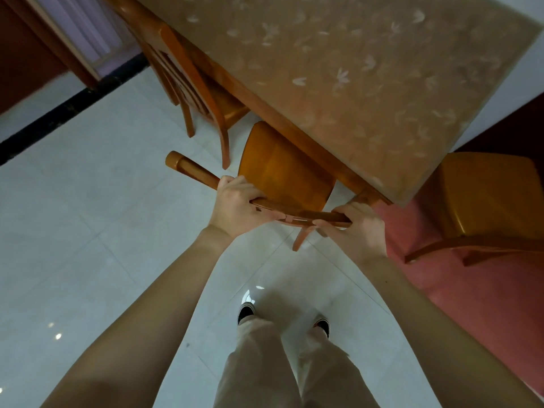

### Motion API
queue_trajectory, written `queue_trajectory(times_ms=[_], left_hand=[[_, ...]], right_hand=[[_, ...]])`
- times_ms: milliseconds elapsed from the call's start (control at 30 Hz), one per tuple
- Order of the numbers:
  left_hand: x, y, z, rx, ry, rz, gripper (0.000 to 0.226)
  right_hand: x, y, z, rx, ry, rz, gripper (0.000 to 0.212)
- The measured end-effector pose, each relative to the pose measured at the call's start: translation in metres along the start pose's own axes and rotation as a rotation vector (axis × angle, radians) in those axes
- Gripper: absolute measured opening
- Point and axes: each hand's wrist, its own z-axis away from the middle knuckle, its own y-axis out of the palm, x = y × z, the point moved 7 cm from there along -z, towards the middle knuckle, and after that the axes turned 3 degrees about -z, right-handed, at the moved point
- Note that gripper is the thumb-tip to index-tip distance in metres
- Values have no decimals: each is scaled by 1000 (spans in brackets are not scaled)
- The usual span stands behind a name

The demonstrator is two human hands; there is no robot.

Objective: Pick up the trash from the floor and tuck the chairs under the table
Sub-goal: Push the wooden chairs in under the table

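From the head view, we are standing over the chair (pixel 282 175) at the centre of the frame, and we are gripping its curved top rail (pixel 191 169) with both hands. Our left hand (pixel 235 206) is wrapping its fingers over the rail left of centre. Our right hand (pixel 357 228) is closing round the rail's right end.

Spreading two hands wide like this is, we judge, giving us straight steering, so the chair slides in square rather than swinging. The seat is showing almost whole, its far edge just meeting the edge of the table (pixel 353 69) that is filling the upper right. We reckon the tuck is only partly done and is calling for a forward push.

A second chair (pixel 188 83) at upper left is sitting close against the table's side, its seat partly beneath. A third chair (pixel 485 195) at right is standing out from the table's corner over the red flooring (pixel 471 304), seemingly waiting its turn.

On the white tiled floor (pixel 88 231) we are seeing no trash, though much of the room is lying outside the frame. We are finding no brand, label or writing anywhere; the tabletop is carrying only a pale leaf pattern.
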Motion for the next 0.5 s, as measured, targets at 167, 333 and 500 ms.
queue_trajectory(times_ms=[167,333,500], left_hand=[[16,-2,-19,-13,78,21,39],[31,-8,-37,7,130,41,48],[54,-12,-56,59,163,59,49]], right_hand=[[12,5,-8,-49,34,20,33],[16,19,-17,-67,106,28,36],[34,32,-28,-82,163,15,35]])
